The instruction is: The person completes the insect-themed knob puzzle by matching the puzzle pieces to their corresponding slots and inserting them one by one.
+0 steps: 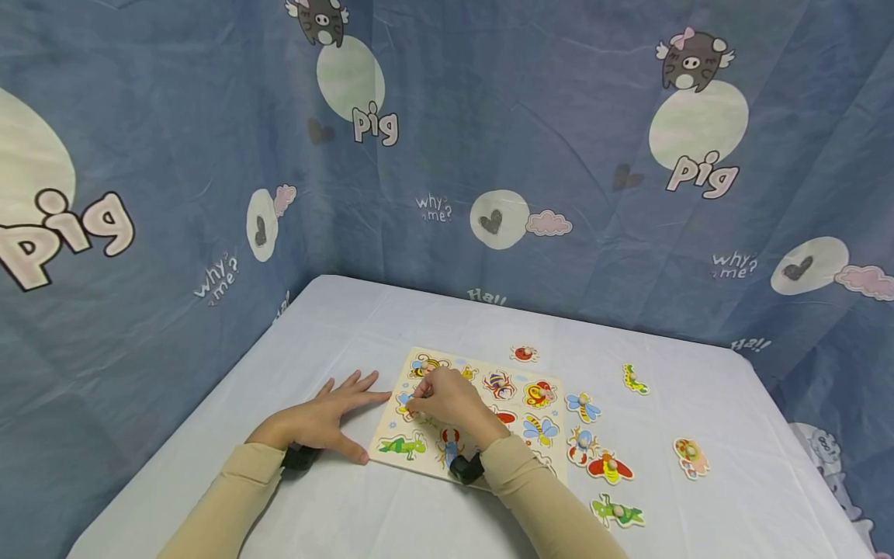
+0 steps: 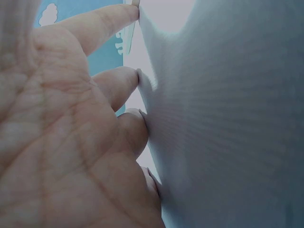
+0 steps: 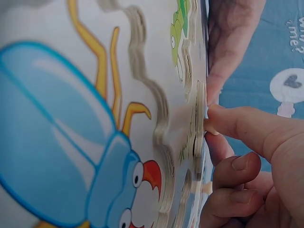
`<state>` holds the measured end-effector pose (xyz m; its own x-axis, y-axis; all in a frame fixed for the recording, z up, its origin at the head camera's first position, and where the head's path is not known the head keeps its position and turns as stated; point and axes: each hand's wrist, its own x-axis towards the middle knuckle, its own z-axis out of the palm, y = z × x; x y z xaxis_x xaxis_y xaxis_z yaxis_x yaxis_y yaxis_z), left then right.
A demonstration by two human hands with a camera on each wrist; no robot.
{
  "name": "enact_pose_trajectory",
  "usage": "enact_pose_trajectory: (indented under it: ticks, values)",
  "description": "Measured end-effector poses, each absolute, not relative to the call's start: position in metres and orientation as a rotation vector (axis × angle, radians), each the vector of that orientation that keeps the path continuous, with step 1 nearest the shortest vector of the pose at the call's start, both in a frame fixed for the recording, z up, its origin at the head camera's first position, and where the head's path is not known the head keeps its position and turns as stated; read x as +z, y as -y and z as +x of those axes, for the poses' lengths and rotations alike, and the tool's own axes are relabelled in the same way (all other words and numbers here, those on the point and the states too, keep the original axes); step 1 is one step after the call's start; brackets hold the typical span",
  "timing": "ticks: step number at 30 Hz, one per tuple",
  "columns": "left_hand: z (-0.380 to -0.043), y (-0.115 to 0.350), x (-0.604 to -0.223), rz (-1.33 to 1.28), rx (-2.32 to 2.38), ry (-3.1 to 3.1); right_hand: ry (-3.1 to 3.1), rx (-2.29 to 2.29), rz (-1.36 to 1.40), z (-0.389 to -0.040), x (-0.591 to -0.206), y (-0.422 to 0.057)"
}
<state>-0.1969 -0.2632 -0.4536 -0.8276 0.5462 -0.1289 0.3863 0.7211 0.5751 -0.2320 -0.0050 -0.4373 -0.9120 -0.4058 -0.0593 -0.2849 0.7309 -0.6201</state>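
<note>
Two hands are low over the white counter (image 1: 342, 326). In the head view, the right hand (image 1: 450, 400) is over the left side of a bug board (image 1: 419, 466), and the left hand (image 1: 324, 423) lies just beside the board. Some loose pieces (image 1: 610, 468) lie off to the right.

In the left wrist view, the fingers (image 2: 116, 83) are spread apart, tips down; that grip holds nothing.

In the right wrist view, the grip pinches the little knob (image 3: 210, 127) of a thin piece (image 3: 200, 109) at the board. I can't tell if it sits in its hole. It looks light, stiff and maybe slippery on top, so the knob seems best to hold.
</note>
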Motion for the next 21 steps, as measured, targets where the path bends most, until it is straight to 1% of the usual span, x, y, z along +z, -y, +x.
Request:
enact_pose_trajectory:
  ticks: [11, 21]
  values:
    - [-0.197, 0.262, -0.454, 0.727, 0.788, -2.631, -2.72, -0.962, -0.554, -0.232, -0.439, 0.003]
    - [-0.196, 0.261, -0.451, 0.705, 0.775, -2.633, -2.679, -1.009, -0.532, -0.234, -0.426, -0.024]
